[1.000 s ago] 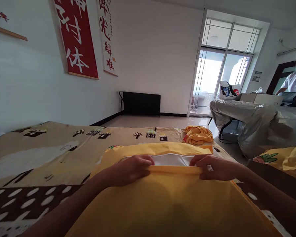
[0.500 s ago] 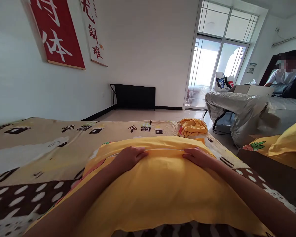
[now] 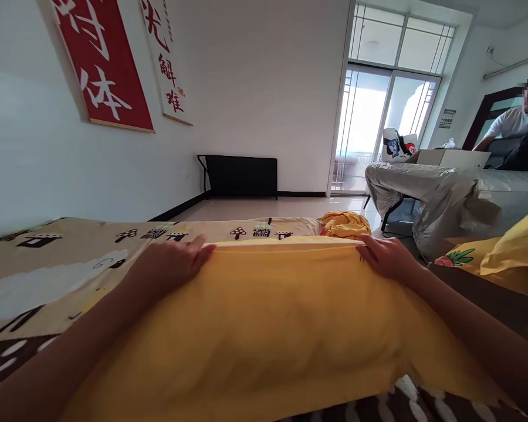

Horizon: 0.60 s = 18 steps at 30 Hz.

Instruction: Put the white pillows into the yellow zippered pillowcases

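A yellow pillowcase point(image 3: 281, 316), bulging as if over a pillow, lies in front of me on a patterned bedspread point(image 3: 88, 264). My left hand point(image 3: 171, 258) pinches the far edge at its left part, thumb and fingers closed on the fabric. Farther right along that same edge, my right hand point(image 3: 385, 255) grips the cloth in the same way. Between the two hands the edge is pulled straight, with a pale strip showing along it. A crumpled yellow cloth point(image 3: 345, 224) rests just beyond my right hand.
To the right are more yellow pillows point(image 3: 514, 252) with a carrot print. Behind them stands a plastic-covered table point(image 3: 444, 179) with a cardboard box point(image 3: 451, 158). A person point(image 3: 510, 126) sits at its far side. A black folded panel point(image 3: 242, 176) leans on the far wall.
My hands have moved apart along the pillowcase edge, left hand leftward, right hand rightward. The edge is now raised and stretched, hiding the printed part behind it.
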Each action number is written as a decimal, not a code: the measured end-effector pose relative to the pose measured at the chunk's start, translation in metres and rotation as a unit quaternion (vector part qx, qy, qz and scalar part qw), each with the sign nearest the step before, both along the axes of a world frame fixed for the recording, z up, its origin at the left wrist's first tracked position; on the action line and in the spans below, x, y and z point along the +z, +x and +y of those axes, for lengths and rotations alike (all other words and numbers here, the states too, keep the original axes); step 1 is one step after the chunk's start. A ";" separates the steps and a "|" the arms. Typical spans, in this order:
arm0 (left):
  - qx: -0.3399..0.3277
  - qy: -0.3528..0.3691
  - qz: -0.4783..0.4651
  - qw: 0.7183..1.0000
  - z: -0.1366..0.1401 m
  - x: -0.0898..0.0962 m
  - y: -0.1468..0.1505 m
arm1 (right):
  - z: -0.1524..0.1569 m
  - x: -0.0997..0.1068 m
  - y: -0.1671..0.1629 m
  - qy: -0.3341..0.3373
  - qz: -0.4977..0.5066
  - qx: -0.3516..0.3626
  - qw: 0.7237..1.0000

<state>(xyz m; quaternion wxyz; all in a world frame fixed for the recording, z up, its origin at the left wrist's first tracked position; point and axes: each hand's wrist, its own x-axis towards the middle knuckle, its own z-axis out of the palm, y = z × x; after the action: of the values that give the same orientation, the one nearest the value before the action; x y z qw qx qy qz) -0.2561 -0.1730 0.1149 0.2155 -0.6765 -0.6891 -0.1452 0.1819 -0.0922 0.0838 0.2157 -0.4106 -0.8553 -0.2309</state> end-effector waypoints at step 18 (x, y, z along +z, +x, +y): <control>0.007 -0.048 -0.120 0.992 0.090 -0.094 0.008 | 0.086 -0.098 -0.032 -0.119 0.102 -0.077 0.985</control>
<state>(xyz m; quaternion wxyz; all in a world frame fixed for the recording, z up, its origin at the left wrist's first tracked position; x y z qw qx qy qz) -0.2486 -0.0826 0.0209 0.0992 -0.6590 -0.7207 -0.1908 0.1501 -0.0060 -0.0138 0.2330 -0.5191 -0.8162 -0.1001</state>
